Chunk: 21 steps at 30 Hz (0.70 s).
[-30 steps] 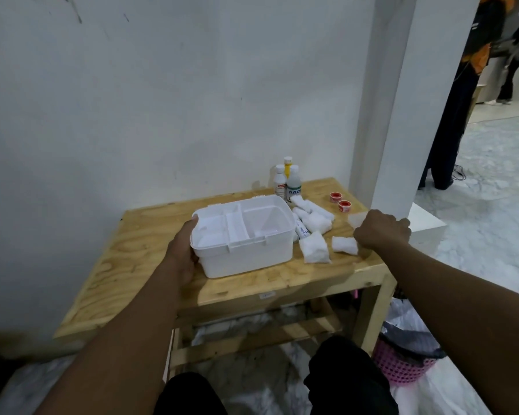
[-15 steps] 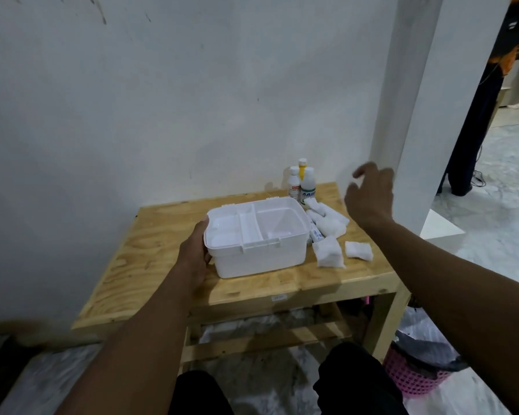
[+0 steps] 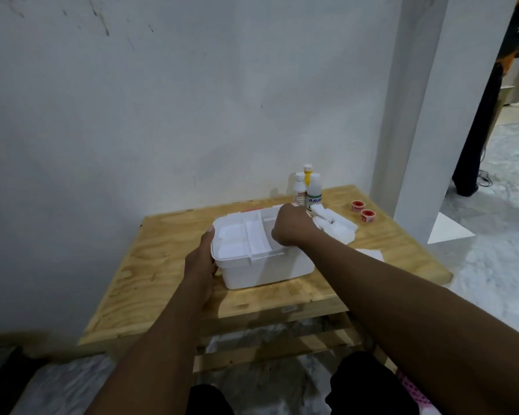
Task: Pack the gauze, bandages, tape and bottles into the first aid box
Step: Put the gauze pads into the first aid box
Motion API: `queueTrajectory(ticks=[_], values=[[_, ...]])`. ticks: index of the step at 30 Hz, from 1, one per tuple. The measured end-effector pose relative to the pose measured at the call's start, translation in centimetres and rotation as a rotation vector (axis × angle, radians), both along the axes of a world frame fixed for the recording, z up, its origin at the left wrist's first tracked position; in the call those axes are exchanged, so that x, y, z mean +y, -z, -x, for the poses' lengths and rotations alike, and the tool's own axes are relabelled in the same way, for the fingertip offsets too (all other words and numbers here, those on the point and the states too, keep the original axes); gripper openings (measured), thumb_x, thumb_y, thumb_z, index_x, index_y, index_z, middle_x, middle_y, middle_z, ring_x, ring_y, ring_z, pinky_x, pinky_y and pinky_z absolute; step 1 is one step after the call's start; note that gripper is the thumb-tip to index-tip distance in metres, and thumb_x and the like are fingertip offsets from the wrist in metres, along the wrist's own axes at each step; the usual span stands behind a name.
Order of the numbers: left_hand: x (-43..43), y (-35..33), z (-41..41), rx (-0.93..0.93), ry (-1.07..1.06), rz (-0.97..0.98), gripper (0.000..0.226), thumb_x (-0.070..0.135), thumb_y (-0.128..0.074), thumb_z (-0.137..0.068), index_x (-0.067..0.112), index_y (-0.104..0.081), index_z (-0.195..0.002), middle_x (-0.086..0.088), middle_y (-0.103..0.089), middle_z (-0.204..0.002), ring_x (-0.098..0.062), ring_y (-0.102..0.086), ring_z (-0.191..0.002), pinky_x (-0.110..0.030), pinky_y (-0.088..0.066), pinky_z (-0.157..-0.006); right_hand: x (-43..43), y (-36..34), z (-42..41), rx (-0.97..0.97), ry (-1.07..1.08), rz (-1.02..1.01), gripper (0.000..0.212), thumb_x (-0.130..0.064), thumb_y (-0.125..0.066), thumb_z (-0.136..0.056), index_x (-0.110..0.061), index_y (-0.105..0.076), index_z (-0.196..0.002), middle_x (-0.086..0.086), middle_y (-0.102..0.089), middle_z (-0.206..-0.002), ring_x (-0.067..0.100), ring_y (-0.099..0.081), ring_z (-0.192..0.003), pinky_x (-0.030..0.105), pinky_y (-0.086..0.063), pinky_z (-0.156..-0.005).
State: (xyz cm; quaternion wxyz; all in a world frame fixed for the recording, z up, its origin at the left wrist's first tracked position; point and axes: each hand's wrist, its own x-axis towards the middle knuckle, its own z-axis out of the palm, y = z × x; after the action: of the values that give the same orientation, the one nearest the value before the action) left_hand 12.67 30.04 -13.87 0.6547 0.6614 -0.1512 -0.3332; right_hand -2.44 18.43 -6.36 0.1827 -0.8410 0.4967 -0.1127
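Note:
The white first aid box stands open on the wooden table, with a divided tray inside. My left hand holds its left wall, thumb along the rim. My right hand hovers over the box's right compartment, fingers curled at the edge of a pile of white bandage rolls; the back of the hand hides whether they grip one. Three bottles stand behind the pile. Two red tape rolls lie to the right. A flat gauze pad lies beside my right forearm.
A white wall runs behind the table and a white pillar stands at its right corner. A pink basket sits on the floor at lower right. Another person stands far back on the right.
My right hand left the table's right edge, rose near the pillar, then came down left over the box beside the bandage rolls. My left hand stayed on the box.

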Motion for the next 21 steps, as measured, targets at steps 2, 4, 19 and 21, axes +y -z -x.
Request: queueTrajectory(ticks=[2,4,19,21], values=[[0.0,-0.2,0.0,-0.005,-0.011,-0.002,0.049,0.065,-0.055,-0.090,0.024,-0.072,-0.109,-0.006,-0.077,-0.107,-0.032,-0.068,-0.103,-0.046,-0.056,-0.089,-0.1,-0.3,-0.2,0.030,-0.010,-0.008,0.027,-0.013,-0.058,-0.087,-0.002,-0.056,-0.112,0.012,-0.063,-0.096,0.026,-0.059,-0.086,0.030,-0.047,-0.066],[0.1,-0.3,0.2,-0.018,-0.022,-0.019,0.051,0.065,-0.053,-0.091,0.022,-0.072,-0.111,-0.006,-0.077,-0.107,-0.031,-0.068,-0.102,-0.041,-0.056,-0.081,-0.3,-0.6,-0.4,0.118,-0.049,-0.042,0.029,-0.012,-0.064,-0.086,-0.001,-0.059,-0.112,0.008,-0.063,-0.088,0.022,-0.057,-0.081,0.027,-0.046,-0.063],[0.9,-1.3,0.1,-0.039,-0.050,-0.036,0.052,0.062,-0.056,-0.090,0.017,-0.074,-0.110,-0.007,-0.077,-0.106,-0.024,-0.067,-0.089,-0.032,-0.050,-0.068,-1.5,-1.2,-2.8,0.502,-0.255,-0.308,0.020,-0.012,-0.053,-0.096,-0.002,-0.061,-0.111,0.012,-0.056,-0.098,0.018,-0.048,-0.066,0.029,-0.043,-0.078],[1.0,-1.4,-0.3,-0.050,-0.048,-0.036,0.051,0.061,-0.056,-0.091,0.016,-0.075,-0.108,-0.008,-0.077,-0.104,-0.023,-0.067,-0.085,-0.032,-0.050,-0.066,-1.7,-1.1,-3.2,0.505,-0.296,-0.356,0.032,-0.013,-0.053,-0.095,0.003,-0.062,-0.121,0.015,-0.060,-0.117,0.024,-0.055,-0.081,0.031,-0.047,-0.079]])
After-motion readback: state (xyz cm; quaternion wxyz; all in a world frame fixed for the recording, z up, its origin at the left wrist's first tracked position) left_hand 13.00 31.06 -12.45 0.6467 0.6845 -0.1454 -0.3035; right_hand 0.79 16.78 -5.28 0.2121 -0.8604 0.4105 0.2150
